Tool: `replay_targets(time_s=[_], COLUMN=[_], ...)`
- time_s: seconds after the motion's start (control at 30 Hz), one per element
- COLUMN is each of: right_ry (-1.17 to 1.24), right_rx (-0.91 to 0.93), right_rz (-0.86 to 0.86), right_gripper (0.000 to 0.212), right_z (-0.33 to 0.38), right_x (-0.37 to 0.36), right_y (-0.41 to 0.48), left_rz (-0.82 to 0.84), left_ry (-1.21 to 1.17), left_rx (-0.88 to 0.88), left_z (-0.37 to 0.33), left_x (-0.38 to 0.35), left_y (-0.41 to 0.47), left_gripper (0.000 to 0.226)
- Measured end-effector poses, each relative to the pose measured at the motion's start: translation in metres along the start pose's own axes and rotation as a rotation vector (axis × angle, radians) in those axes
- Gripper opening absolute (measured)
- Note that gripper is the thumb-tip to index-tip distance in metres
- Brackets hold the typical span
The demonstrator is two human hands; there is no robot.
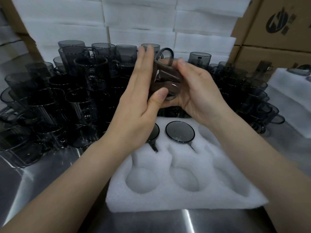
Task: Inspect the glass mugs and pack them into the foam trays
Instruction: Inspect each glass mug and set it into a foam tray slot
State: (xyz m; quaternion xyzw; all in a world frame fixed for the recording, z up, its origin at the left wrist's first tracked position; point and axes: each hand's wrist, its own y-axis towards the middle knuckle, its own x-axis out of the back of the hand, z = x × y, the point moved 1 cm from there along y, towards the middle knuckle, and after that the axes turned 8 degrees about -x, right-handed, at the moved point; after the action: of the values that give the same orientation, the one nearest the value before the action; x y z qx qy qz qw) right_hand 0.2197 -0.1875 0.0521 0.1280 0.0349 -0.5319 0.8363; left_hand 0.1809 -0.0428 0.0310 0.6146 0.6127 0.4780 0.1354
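Note:
Both hands hold one smoky grey glass mug point(165, 76) above the far edge of the white foam tray point(183, 195). The mug is tilted, handle up. My left hand point(139, 98) lies flat against its left side with straight fingers and the thumb on the base. My right hand point(196, 91) curls round its right side from below. In the tray's far row, one mug point(180, 132) sits in the middle pocket, and another mug point(154, 134), to its left, is partly hidden by my left wrist. The near pockets hold nothing.
Several stacked grey mugs point(50, 101) crowd the steel table point(50, 174) at left and behind, with more mugs point(252, 98) at right. White foam sheets point(139, 19) are piled at the back. Cardboard boxes point(276, 31) stand at right, and another foam tray point(289, 105) lies there.

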Motion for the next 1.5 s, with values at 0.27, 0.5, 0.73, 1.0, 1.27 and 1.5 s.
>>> replay_targets(time_s=[0.27, 0.5, 0.73, 1.0, 1.27, 1.5], right_ry=[0.285, 0.203, 0.095, -0.123, -0.076, 0.119], right_rx=[-0.100, -0.055, -0.187, -0.078, -0.049, -0.066], right_rz=[0.056, 0.018, 0.228, 0.107, 0.012, 0.026], right_gripper=[0.023, 0.008, 0.034, 0.030, 0.033, 0.032], right_z=[0.002, 0.000, -0.001, -0.005, -0.005, -0.004], right_x=[0.005, 0.004, -0.003, -0.006, -0.005, -0.005], right_y=[0.005, 0.004, 0.000, -0.001, 0.000, 0.001], left_rz=[-0.013, -0.048, -0.067, -0.192, -0.205, -0.190], left_ry=[0.052, -0.102, -0.105, -0.088, -0.073, -0.062], left_rx=[-0.007, 0.092, 0.180, 0.175, 0.062, -0.086], left_z=[0.001, 0.001, -0.004, -0.008, -0.011, -0.013], left_x=[0.001, 0.000, -0.001, 0.003, 0.003, 0.004], left_y=[0.000, -0.001, -0.002, 0.000, 0.000, -0.002], left_gripper=[0.060, 0.062, 0.055, 0.065, 0.055, 0.060])
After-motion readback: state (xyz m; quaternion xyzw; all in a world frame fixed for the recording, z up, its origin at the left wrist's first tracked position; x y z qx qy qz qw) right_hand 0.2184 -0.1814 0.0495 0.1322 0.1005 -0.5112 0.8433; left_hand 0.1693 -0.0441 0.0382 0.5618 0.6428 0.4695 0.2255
